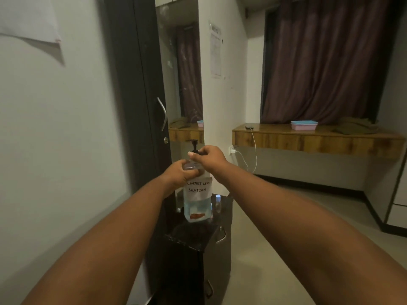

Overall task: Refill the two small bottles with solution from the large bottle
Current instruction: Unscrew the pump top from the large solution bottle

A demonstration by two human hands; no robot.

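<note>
The large clear plastic bottle (196, 199), part full of pale blue liquid and bearing a handwritten white label, stands on a glossy black cabinet (193, 241). The left hand (179, 172) wraps its shoulder; the right hand (209, 156) pinches the black pump top (194, 147). Behind it, a small clear bottle with a blue cap (218, 202) shows; another is mostly hidden.

The room is dim and a bit grey, with soft light and no strong bright spot. The paper on the wall (28, 18) throws a faint shadow down and to the right, and the dark cabinet (193, 245) top shows a small shine. The picture is a little blurry all over, and straight lines bend near the edges, like the wardrobe door (136, 84).
</note>
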